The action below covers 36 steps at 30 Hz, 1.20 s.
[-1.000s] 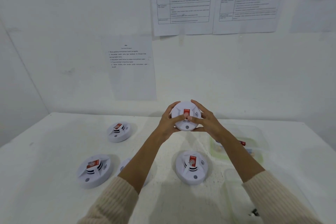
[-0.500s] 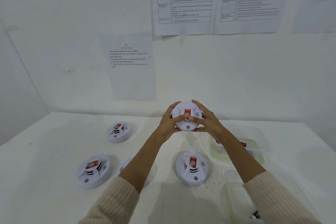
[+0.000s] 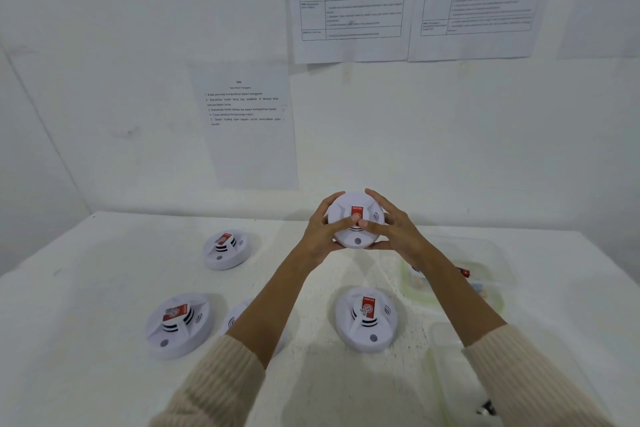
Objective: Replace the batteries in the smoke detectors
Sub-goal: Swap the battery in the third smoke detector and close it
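I hold one white smoke detector (image 3: 348, 237) up off the table, face toward me. My left hand (image 3: 320, 236) and right hand (image 3: 398, 236) curl round its rim from either side, and both thumb tips meet on its middle, just under its red label (image 3: 356, 211). The print on that label is too small to read. Four more detectors lie face up on the white table (image 3: 86, 288): a far left one (image 3: 227, 250), a near left one (image 3: 178, 324), one half hidden behind my left forearm (image 3: 235, 319), and a near centre one (image 3: 366, 319). Each label I can see is the same red. To my right sits a clear plastic tray (image 3: 491, 253), its contents blurred, with a second clear container (image 3: 446, 357) nearer me. On the white wall hangs a numbered instruction sheet (image 3: 247, 149); I can make out "Buka penutup kompartmen bateri" and "Masukkan bateri baharu". Above it hang two ruled sheets (image 3: 349, 0) in print too fine to read.
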Each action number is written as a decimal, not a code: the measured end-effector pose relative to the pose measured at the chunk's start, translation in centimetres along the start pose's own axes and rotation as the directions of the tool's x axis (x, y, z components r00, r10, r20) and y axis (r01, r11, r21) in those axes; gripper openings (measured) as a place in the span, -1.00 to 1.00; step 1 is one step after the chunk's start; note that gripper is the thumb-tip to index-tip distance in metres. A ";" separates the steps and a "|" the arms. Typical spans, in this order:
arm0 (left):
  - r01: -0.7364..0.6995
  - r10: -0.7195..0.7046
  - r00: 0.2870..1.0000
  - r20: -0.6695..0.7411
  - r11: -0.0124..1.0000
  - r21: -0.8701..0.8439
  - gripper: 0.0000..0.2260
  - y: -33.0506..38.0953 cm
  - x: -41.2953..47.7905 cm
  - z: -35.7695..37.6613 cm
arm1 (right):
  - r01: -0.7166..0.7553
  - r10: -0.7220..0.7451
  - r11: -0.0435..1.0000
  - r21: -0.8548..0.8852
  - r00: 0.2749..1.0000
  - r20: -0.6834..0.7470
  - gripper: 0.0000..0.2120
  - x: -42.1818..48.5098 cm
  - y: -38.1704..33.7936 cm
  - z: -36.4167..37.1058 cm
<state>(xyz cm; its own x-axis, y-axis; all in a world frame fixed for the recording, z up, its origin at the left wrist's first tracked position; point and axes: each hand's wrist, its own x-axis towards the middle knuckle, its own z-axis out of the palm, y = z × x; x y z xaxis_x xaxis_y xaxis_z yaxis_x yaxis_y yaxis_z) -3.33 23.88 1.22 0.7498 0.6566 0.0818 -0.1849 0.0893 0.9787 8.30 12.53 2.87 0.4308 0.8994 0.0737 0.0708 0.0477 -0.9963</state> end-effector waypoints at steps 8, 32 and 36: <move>0.006 -0.006 1.000 -0.011 1.000 0.014 -0.35 -0.1 0.2 0.2 | 0.005 -0.005 1.000 -0.010 1.000 0.017 -0.40 0.0 0.0 -0.3; 0.148 -0.113 0.989 -0.096 0.668 0.729 -0.25 0.8 -3.2 -14.4 | 0.027 0.039 0.884 -0.467 0.991 0.131 -0.22 4.3 2.7 11.6; 0.182 -0.157 0.982 -0.107 0.616 0.766 0.00 0.3 -4.0 -15.8 | -0.004 0.099 0.854 -0.520 0.983 0.155 -0.19 4.8 4.3 13.6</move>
<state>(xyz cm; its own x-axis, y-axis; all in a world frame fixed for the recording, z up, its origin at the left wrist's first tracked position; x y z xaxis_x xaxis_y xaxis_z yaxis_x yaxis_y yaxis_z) -16.45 33.12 -1.75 0.6973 0.7107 -0.0930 0.5091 -0.3997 0.7623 -1.61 22.96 -1.68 0.2907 0.9563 -0.0328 0.5268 -0.1885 -0.8288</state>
